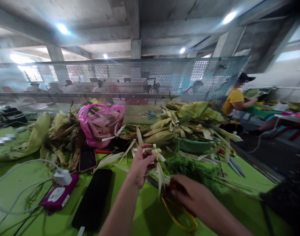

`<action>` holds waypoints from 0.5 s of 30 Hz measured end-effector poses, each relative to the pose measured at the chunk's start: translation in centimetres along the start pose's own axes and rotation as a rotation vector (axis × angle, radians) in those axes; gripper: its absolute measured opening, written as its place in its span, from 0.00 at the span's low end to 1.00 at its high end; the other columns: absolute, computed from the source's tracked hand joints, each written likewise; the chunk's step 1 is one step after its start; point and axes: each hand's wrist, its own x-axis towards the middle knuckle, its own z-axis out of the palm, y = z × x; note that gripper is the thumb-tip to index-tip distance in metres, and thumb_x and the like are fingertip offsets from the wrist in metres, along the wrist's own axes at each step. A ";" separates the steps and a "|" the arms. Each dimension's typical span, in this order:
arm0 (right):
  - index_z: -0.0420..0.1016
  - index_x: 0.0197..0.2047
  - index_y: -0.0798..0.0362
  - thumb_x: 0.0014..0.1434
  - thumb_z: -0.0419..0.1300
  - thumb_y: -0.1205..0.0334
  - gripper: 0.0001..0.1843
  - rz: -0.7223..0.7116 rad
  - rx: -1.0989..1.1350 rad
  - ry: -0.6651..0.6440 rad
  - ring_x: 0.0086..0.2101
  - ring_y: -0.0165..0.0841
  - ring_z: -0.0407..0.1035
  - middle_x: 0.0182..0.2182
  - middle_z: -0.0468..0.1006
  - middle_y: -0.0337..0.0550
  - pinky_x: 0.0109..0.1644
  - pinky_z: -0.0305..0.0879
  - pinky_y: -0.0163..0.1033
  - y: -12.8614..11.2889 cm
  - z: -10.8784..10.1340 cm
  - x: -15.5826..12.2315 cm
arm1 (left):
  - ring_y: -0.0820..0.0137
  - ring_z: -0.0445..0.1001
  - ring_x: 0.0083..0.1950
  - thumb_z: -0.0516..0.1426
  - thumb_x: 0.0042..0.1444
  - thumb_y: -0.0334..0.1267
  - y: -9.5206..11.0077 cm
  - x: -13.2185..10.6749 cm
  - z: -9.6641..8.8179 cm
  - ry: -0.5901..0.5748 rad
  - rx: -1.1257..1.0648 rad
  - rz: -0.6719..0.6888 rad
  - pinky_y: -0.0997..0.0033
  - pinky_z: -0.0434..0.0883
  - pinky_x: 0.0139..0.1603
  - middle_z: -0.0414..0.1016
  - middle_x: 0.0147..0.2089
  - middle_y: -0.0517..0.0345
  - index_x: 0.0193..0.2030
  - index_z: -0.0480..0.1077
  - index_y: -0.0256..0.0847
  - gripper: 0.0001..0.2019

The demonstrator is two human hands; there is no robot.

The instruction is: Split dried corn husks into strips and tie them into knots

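Observation:
My left hand (pixel 142 165) is closed, pinching a small piece of folded pale corn husk strips (pixel 156 151) between thumb and fingers. Loose ends of the husk hang down toward my right hand (pixel 191 191), which is lower and blurred. Its fingers are wrapped round a pair of scissors, whose yellow handle loop (pixel 180 221) shows beneath the hand. A dark blade points left under the hanging strips. Whether the blades touch the husk I cannot tell. Right behind them lies a bunch of feathery green stems (pixel 194 168) on the green tabletop (pixel 140 214).
Husks (pixel 196 113) are heaped over a green basket (pixel 197 146). A pink plastic bag (pixel 100 126), a large black phone (pixel 94 198), a smaller phone (pixel 88 160) and a purple power strip (pixel 60 195) with cables occupy the left. Pointed blades (pixel 235 167) lie right. Another person (pixel 234 100) sits beyond.

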 end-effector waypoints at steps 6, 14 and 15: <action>0.73 0.49 0.46 0.42 0.56 0.70 0.28 -0.020 -0.215 -0.028 0.44 0.43 0.72 0.44 0.78 0.47 0.47 0.65 0.43 0.2 1.5 -3.0 | 0.76 0.71 0.33 0.66 0.44 0.36 0.2 -0.1 -0.1 0.010 -0.052 0.019 0.77 0.67 0.33 0.70 0.36 0.62 0.42 0.64 0.44 0.20; 0.76 0.43 0.42 0.37 0.55 0.69 0.27 0.050 -0.209 0.070 0.33 0.42 0.76 0.36 0.82 0.41 0.34 0.69 0.38 1.7 -0.1 -4.3 | 0.76 0.72 0.32 0.67 0.42 0.37 0.9 0.0 -0.5 -0.002 -0.130 0.025 0.78 0.65 0.31 0.71 0.33 0.62 0.45 0.66 0.42 0.22; 0.78 0.42 0.41 0.37 0.57 0.66 0.25 0.050 -0.195 0.120 0.34 0.43 0.76 0.36 0.83 0.42 0.35 0.70 0.40 2.5 -0.5 -4.6 | 0.76 0.73 0.32 0.67 0.42 0.36 1.0 0.0 -0.6 -0.004 -0.138 0.031 0.78 0.65 0.31 0.71 0.34 0.62 0.45 0.67 0.41 0.22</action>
